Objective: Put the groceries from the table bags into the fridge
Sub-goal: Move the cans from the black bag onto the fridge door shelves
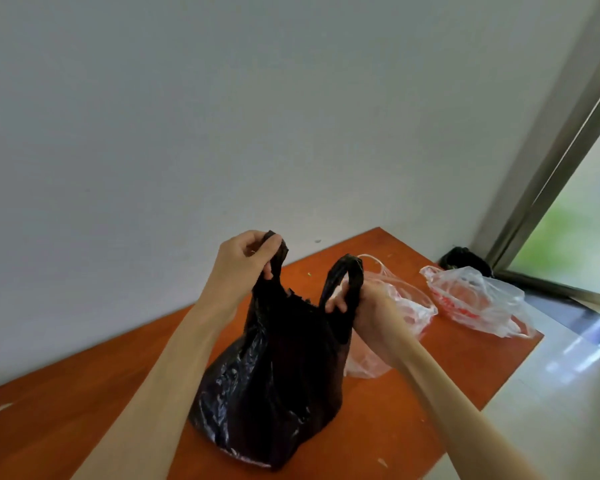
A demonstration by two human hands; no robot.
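A full black plastic bag stands on the orange table. My left hand pinches its left handle loop. My right hand grips its right handle loop. The two handles are pulled apart, so the bag's mouth gapes a little. What is inside is hidden. Behind my right hand lies a clear plastic bag with red print. A second clear bag with red print lies at the table's far right corner. No fridge is in view.
The table stands against a plain white wall. A dark object sits on the floor by a sliding glass door at the right. Pale floor tiles run along the table's right edge.
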